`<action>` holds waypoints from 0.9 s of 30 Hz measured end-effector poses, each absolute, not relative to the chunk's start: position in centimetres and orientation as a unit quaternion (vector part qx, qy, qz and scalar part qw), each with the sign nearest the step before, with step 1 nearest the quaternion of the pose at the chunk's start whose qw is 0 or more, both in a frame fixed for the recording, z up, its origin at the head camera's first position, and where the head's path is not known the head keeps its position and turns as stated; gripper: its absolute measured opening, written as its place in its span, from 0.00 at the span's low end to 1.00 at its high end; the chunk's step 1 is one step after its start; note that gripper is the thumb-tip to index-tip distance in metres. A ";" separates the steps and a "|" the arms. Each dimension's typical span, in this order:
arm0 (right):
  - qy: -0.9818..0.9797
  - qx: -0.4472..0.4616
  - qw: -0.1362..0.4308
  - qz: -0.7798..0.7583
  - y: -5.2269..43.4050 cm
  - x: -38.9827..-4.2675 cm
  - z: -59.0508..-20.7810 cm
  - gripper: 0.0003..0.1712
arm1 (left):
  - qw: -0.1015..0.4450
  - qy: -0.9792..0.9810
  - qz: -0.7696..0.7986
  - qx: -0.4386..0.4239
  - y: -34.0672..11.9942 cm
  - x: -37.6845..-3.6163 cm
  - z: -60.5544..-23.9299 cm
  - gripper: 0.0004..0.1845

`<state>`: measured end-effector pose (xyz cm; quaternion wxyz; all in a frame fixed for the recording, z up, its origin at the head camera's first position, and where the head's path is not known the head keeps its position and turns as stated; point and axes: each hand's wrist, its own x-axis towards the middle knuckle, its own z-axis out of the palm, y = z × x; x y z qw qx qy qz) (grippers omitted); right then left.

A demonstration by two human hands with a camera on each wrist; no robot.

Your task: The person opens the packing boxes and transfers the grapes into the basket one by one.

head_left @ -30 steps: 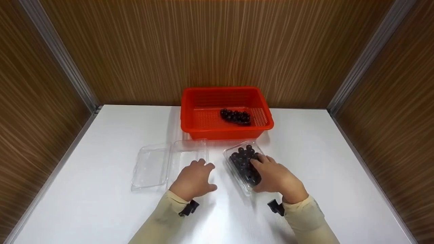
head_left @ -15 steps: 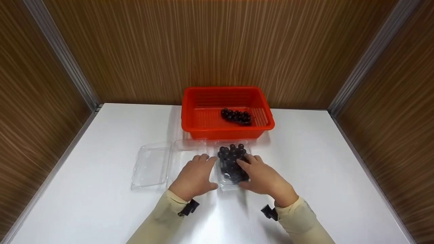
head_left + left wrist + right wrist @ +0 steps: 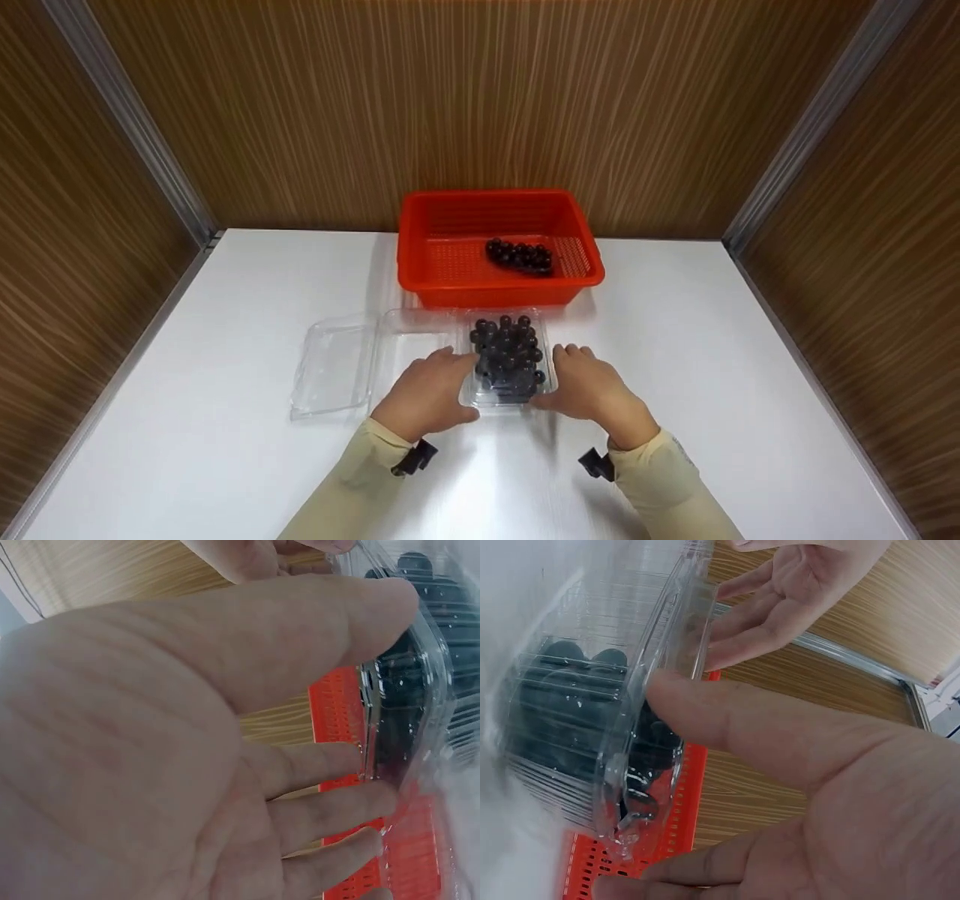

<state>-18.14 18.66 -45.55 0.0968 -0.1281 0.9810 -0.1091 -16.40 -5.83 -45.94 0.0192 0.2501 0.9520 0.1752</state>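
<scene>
A clear plastic punnet (image 3: 496,400) of dark grapes (image 3: 507,346) stands on the white table between my two hands. At its left side is my left hand (image 3: 426,394), fingers extended and thumb toward the near left corner. On the opposite side my right hand (image 3: 589,391) has its thumb at the near right corner and its fingers along the wall. The right wrist view shows that thumb (image 3: 705,709) lying over the punnet's rim, with the fingers stretched out below. The left wrist view shows the left thumb (image 3: 360,619) overlapping the rim.
An opened, empty clear plastic clamshell (image 3: 334,367) lies to the left, partly behind my left hand. Behind the punnet is a red plastic basket (image 3: 499,292) holding a bunch of dark grapes (image 3: 519,256). Wood-grain panels (image 3: 480,97) enclose the table (image 3: 675,330) at the back and sides.
The punnet has slid left and turned from slanted to straight, close to my left hand. My right hand has moved left with it, then its fingers shifted off the grapes to the side.
</scene>
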 end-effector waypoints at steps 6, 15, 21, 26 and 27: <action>0.980 -0.120 0.113 -0.112 19.0 -18.6 -45.7 0.39 | 0.040 0.952 0.187 0.238 -6.0 -16.5 -45.9 0.39; 0.972 -0.126 0.121 -0.155 18.9 -18.8 -45.9 0.26 | 0.054 0.960 0.179 0.209 -6.6 -16.2 -45.5 0.38; 0.967 -0.122 0.138 -0.175 18.7 -19.2 -46.3 0.30 | 0.054 0.962 0.177 0.201 -6.9 -16.2 -45.1 0.36; 0.962 -0.123 0.142 -0.197 18.6 -19.5 -46.8 0.32 | 0.048 0.963 0.178 0.197 -7.0 -16.1 -45.1 0.32; 0.961 -0.125 0.142 -0.203 18.6 -19.5 -46.9 0.32 | 0.047 0.964 0.176 0.196 -7.0 -16.1 -45.1 0.31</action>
